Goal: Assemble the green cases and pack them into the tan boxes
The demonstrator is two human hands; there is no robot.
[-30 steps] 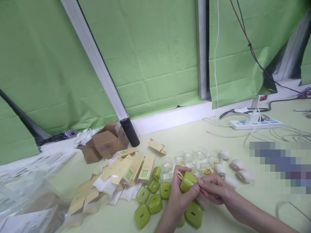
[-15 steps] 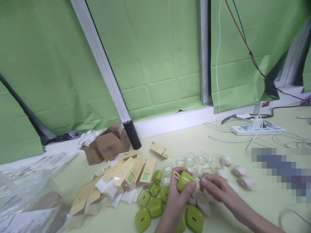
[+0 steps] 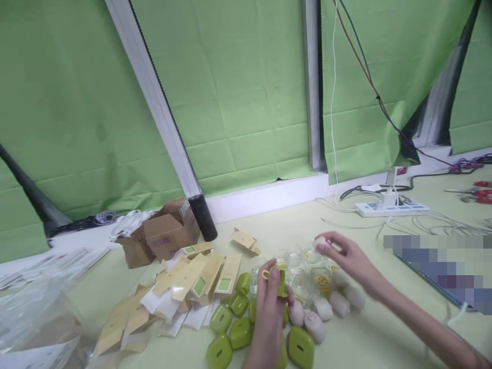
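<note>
My left hand [image 3: 269,302] is closed around a small green case [image 3: 282,282] with a yellow loop [image 3: 265,274], held tilted above the table. Farther back, my right hand [image 3: 348,259] pinches a small pale rounded piece [image 3: 321,243] over the clear cups, its shape partly covered by the fingers. Several green square cases [image 3: 240,332] lie around and below my left wrist. Between my hands are pale rounded pieces [image 3: 314,326], clear plastic cups [image 3: 296,260] and a clear cup of small yellow loops [image 3: 323,282].
Opened tan cartons [image 3: 200,277] with white inserts are heaped left of the green cases. Behind them stand a cardboard box [image 3: 169,236] and a black cylinder [image 3: 203,217]. A power strip [image 3: 392,207] with trailing cables lies back right. Red-handled tools [image 3: 483,193] are at the far right.
My right hand has left the green case and moved up and back over the clear cups. The green case has turned in my left hand. The view has swung slightly right.
</note>
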